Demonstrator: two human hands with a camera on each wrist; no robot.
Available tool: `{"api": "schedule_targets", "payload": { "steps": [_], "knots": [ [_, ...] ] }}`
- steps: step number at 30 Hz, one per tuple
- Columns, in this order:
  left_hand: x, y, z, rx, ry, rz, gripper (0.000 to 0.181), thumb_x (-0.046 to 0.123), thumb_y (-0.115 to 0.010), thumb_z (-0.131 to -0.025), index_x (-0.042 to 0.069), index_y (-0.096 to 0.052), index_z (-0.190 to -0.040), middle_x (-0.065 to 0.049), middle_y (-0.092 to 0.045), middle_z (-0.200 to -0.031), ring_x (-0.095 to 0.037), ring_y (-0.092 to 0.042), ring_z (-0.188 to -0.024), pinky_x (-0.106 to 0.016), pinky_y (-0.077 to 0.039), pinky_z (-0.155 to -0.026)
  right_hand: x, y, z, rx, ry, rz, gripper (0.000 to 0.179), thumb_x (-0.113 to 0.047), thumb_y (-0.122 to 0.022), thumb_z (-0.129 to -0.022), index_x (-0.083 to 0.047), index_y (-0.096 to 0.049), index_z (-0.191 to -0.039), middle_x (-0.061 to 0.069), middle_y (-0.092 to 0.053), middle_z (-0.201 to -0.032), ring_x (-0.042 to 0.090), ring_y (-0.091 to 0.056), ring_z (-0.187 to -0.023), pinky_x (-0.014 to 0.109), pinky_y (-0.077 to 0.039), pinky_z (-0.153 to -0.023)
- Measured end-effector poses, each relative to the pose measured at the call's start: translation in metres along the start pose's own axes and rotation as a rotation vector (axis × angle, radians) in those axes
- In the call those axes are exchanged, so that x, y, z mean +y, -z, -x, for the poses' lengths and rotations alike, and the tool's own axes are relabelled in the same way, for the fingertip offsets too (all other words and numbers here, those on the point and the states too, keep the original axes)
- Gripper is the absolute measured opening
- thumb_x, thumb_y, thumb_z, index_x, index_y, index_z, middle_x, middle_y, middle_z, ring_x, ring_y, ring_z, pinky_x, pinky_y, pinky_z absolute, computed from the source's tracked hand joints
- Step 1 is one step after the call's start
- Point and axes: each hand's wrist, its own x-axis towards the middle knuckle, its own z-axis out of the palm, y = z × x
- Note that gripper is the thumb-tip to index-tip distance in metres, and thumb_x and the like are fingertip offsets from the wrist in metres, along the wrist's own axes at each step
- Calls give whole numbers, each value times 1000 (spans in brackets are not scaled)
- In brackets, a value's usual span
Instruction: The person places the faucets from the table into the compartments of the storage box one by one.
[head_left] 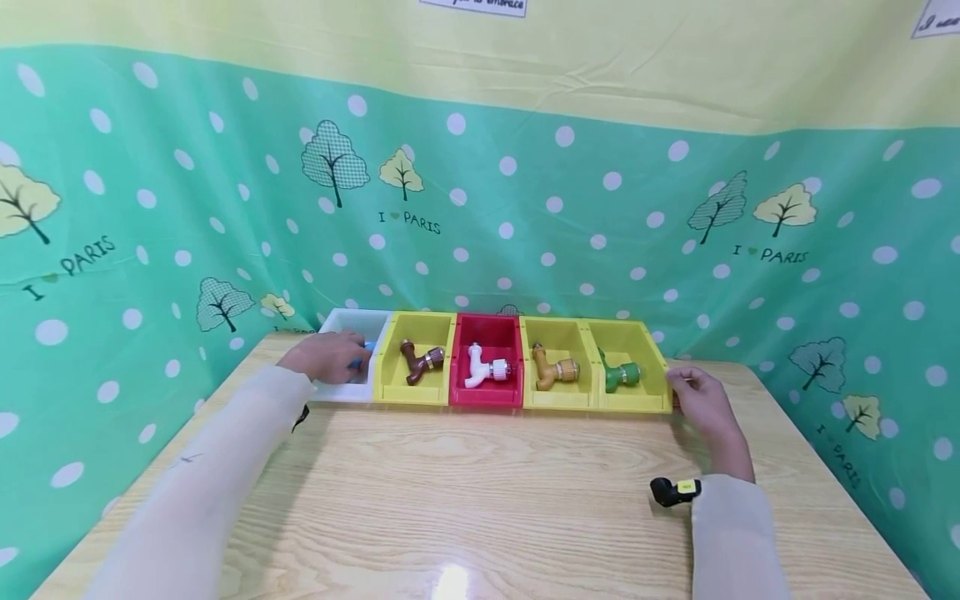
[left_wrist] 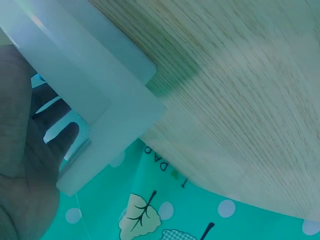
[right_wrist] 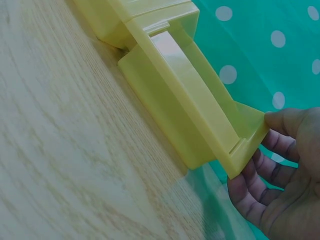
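Observation:
My left hand (head_left: pixel 330 357) reaches down into the white bin (head_left: pixel 348 319) at the row's left end, its fingers around a blue tap (head_left: pixel 371 345) that they mostly cover. In the left wrist view, the bin's wall (left_wrist: pixel 75 65) hides the fingertips. At the other end, my right hand (head_left: pixel 701 400) holds the outer edge of the last yellow bin (head_left: pixel 633 402); the right wrist view has the thumb (right_wrist: pixel 285 121) on its corner and the fingers curled underneath. A green tap (head_left: pixel 621 377) lies inside that bin.
Between the end bins stand a yellow bin with a brown tap (head_left: pixel 422 362), a red bin with a white tap (head_left: pixel 487 367) and a yellow bin with an orange tap (head_left: pixel 555 369). The wooden table (head_left: pixel 480 475) extends in front, a dotted green curtain (head_left: pixel 525 208) behind.

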Motion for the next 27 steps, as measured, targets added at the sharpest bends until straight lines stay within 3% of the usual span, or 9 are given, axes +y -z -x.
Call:
{"api": "schedule_targets", "payload": {
  "steps": [4,10,13,22,27],
  "knots": [
    [0,2,4,6,-2,21,11,24,-67,-99,26,-73,-107,0,-55,-92,-21,-50,-82,-42,-47,-76,1,-3,-3,-3,4,-3,52,-41,-42,-110,3,-52,-136,18,-54,-120,20,-58,-97,27,-56,-77],
    [-1,2,6,-23,34,41,18,28,-66,-100,25,-73,-116,-2,-59,-99,-22,-53,-85,-45,-50,-79,0,-4,-4,-20,5,6,53,-41,-41,-110,3,-51,-137,19,-54,-122,21,-59,-99,29,-56,-79],
    [1,4,6,-8,30,27,20,26,-65,-100,24,-73,-118,-4,-60,-101,-23,-55,-86,-48,-52,-80,-2,-3,-3,-21,2,12,54,-40,-42,-110,4,-50,-139,20,-55,-122,20,-60,-97,30,-57,-79],
    [11,14,7,151,-20,-21,13,19,-64,-100,21,-72,-110,-3,-62,-95,-27,-58,-89,-51,-52,-83,-7,12,6,-20,-31,88,56,-39,-42,-110,6,-43,-143,23,-53,-125,32,-60,-104,40,-56,-85],
    [19,17,18,259,-19,-1,9,15,-68,-97,18,-72,-104,-4,-65,-98,-29,-59,-94,-52,-51,-87,-9,22,10,-25,5,171,60,-44,-42,-108,5,-42,-142,26,-51,-124,36,-56,-103,42,-53,-78]
  ]
}}
